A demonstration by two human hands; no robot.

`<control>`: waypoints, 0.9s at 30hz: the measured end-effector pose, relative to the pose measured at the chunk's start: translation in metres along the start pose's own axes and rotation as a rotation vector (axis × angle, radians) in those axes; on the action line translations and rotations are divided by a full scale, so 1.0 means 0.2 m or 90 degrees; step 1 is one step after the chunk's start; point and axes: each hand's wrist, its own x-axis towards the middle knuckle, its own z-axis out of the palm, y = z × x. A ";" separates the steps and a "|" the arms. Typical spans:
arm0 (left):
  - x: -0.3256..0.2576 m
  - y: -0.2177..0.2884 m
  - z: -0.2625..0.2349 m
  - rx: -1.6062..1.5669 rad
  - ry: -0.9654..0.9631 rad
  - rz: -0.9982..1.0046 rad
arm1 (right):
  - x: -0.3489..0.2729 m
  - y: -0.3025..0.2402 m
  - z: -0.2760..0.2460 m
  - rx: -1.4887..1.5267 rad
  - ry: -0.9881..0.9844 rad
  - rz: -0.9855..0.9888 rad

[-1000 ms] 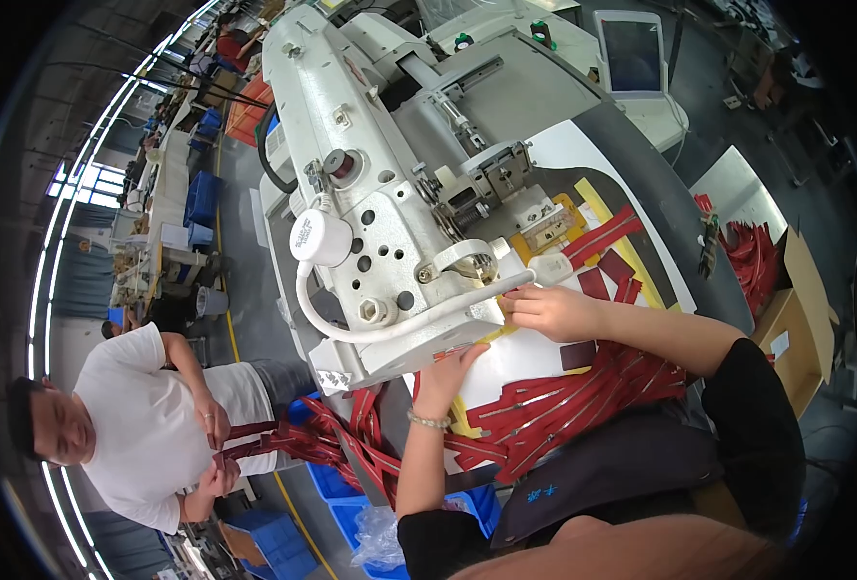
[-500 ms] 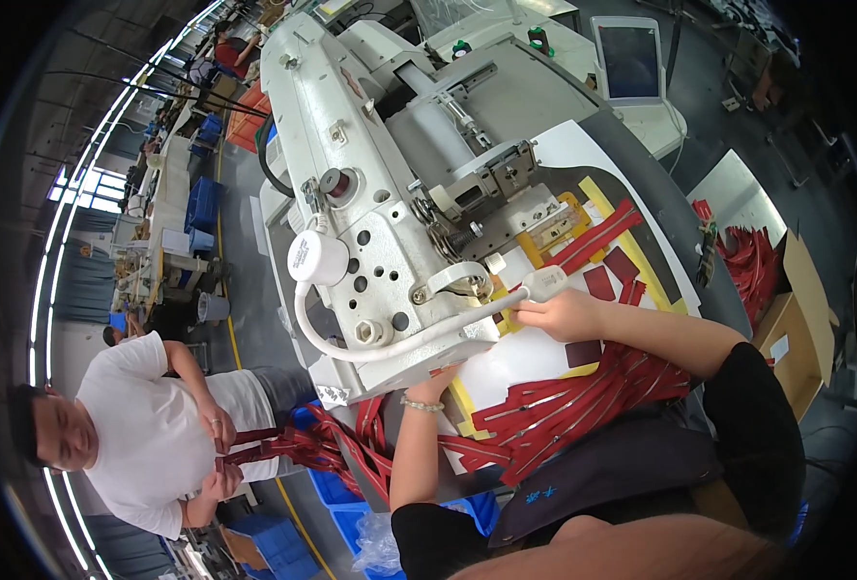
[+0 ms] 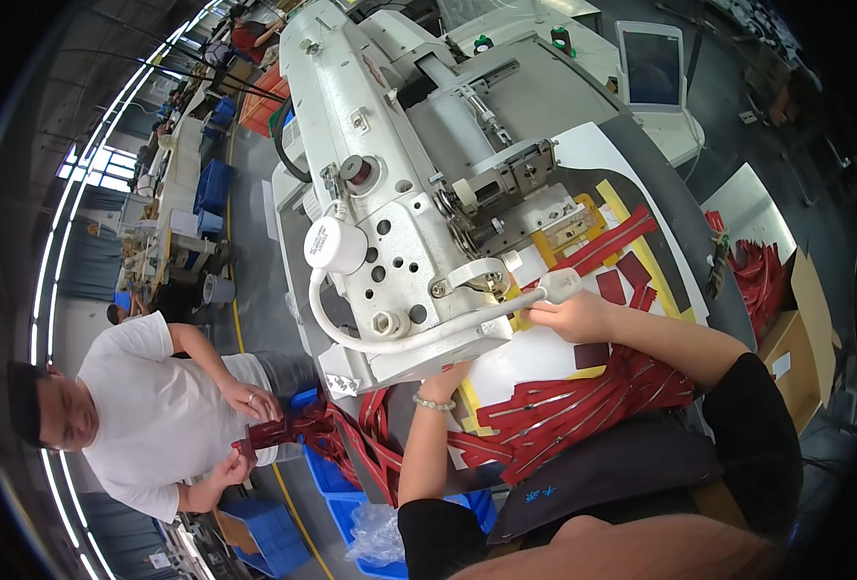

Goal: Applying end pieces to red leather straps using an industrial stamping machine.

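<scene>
Bent at the knuckles and closed, my right hand (image 3: 579, 317) is beside the pale end of a lamp arm (image 3: 562, 284), which hides its fingertips. Whatever is in those fingers cannot be made out. A red zipper (image 3: 607, 242) runs from behind the lamp end across a yellow-edged plate. Under the front of the white sewing machine (image 3: 375, 242) is my left hand (image 3: 445, 384); the machine head covers its fingers. Many red zippers (image 3: 583, 406) lie fanned out between my forearms. Small dark red patches (image 3: 631, 268) rest on the plate near my right hand.
At left a person in a white shirt (image 3: 148, 416) holds a bundle of dark red zippers (image 3: 288, 433). Blue bins (image 3: 336, 474) stand below the table's left side. An open cardboard box (image 3: 800, 353) and more red zippers (image 3: 762, 285) are at right. A screen (image 3: 651, 63) stands behind.
The view has shifted slightly, so the machine appears farther right. The other person's hands have moved apart along the zipper bundle. My hands stay nearly in place.
</scene>
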 end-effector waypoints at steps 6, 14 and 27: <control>0.09 0.60 -0.15 0.012 -0.147 -0.277 | -0.05 0.03 -0.01 -0.024 -0.036 -0.017; 0.03 0.56 -0.12 0.227 0.058 -0.019 | 0.01 -0.01 -0.03 -0.028 -0.033 -0.016; 0.02 0.55 -0.12 0.158 0.098 -0.036 | 0.28 0.15 -0.10 -0.123 0.089 0.091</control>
